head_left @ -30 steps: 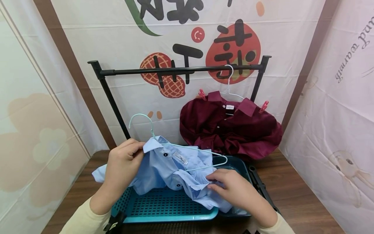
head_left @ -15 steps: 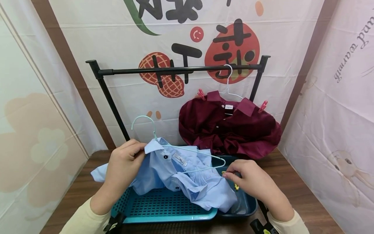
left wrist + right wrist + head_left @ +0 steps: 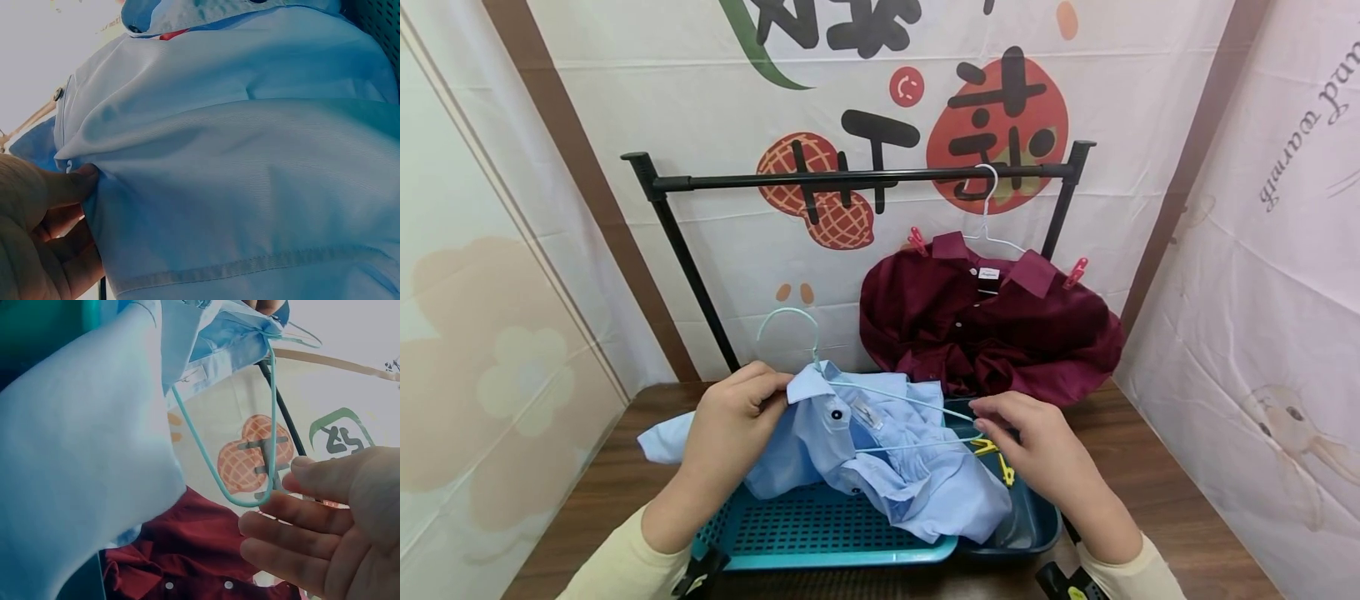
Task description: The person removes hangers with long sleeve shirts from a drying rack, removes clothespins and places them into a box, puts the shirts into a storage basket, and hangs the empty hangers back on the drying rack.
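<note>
A light blue shirt (image 3: 925, 483) lies bunched with a mint-green wire hanger (image 3: 787, 310) partly in its neck. My left hand (image 3: 737, 429) pinches the cloth by the collar; in the left wrist view its thumb (image 3: 84, 178) presses on the blue fabric. The hanger's right end sticks out of the shirt. My right hand (image 3: 1037, 442) is at that bare end; in the right wrist view the index finger touches the rounded wire (image 3: 273, 412), and the thumb stands apart from it. The hanger's other arm is hidden inside the shirt.
Beneath the shirt are a teal perforated basket (image 3: 812, 529) and a dark blue bin (image 3: 1037, 521) with yellow clothespins (image 3: 1007, 472). A black rack (image 3: 812, 181) stands behind. From it hangs a maroon shirt (image 3: 977, 333) on a white hanger, with red clothespins (image 3: 1077, 273) at its shoulders.
My right hand has left the shirt's right side, moved right and up past the bin, and come to the hanger's end. My left hand, shirt and hanger hook have shifted slightly right and down.
</note>
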Demonstrator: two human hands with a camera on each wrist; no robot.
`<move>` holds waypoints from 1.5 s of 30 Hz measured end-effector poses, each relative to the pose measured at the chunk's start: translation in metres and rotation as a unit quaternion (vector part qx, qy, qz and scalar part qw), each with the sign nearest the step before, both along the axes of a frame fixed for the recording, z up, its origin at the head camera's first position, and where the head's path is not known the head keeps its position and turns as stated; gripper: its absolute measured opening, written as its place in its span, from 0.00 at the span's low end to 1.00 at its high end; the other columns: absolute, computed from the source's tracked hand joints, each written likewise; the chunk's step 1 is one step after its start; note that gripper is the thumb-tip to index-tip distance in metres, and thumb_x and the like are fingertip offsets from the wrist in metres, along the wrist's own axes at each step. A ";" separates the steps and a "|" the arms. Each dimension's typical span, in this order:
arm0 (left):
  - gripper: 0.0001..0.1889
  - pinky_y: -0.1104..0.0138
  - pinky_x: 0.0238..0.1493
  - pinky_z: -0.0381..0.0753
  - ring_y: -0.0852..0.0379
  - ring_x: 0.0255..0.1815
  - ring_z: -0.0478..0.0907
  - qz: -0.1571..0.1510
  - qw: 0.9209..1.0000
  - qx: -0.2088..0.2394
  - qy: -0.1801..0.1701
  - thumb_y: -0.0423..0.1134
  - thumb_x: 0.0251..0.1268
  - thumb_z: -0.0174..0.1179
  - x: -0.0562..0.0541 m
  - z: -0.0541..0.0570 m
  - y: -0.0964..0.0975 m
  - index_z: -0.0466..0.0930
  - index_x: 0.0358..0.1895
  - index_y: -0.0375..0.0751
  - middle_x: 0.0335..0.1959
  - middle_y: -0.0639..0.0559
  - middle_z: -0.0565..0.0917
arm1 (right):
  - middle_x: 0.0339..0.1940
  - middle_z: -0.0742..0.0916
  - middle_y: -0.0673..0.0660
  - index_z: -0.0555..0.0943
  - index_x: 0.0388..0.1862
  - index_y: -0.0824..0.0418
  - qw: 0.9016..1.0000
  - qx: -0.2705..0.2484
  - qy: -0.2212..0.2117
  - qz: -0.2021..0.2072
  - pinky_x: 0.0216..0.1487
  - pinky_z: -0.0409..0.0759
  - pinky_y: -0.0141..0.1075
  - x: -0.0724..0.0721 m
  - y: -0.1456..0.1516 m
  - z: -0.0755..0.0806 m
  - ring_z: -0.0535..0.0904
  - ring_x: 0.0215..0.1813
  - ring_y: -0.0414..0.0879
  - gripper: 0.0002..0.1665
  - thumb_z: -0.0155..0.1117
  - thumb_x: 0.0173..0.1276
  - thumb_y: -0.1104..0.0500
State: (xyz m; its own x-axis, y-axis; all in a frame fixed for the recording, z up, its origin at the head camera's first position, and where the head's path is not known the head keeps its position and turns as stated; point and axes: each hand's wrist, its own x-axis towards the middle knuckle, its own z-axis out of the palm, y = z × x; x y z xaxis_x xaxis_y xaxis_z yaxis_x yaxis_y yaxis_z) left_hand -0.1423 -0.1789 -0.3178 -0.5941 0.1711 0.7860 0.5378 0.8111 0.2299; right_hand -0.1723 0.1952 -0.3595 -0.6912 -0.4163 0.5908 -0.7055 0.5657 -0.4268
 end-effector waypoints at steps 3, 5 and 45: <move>0.12 0.80 0.32 0.74 0.68 0.29 0.76 0.002 1.000 -0.006 -0.004 0.22 0.55 0.73 0.001 0.000 0.002 0.92 0.38 0.43 0.31 0.63 0.84 | 0.47 0.90 0.44 0.88 0.51 0.50 0.999 -0.003 -0.003 0.032 0.45 0.85 0.32 -0.003 -0.002 -0.003 0.84 0.46 0.34 0.17 0.72 0.67 0.65; 0.12 0.80 0.32 0.75 0.68 0.29 0.76 0.001 1.000 -0.008 -0.004 0.22 0.55 0.73 0.001 0.001 0.003 0.92 0.39 0.43 0.32 0.62 0.84 | 0.47 0.90 0.43 0.88 0.52 0.49 0.999 -0.009 -0.011 0.050 0.44 0.85 0.31 -0.004 -0.004 -0.005 0.84 0.45 0.34 0.18 0.72 0.67 0.67; 0.13 0.82 0.32 0.70 0.67 0.29 0.73 -0.027 0.997 -0.008 -0.069 0.25 0.53 0.76 0.001 -0.006 -0.007 0.89 0.34 0.49 0.31 0.64 0.83 | 0.35 0.91 0.52 0.85 0.44 0.55 0.984 -0.090 -0.150 0.036 0.39 0.87 0.32 -0.001 -0.007 -0.001 0.89 0.35 0.40 0.12 0.61 0.74 0.70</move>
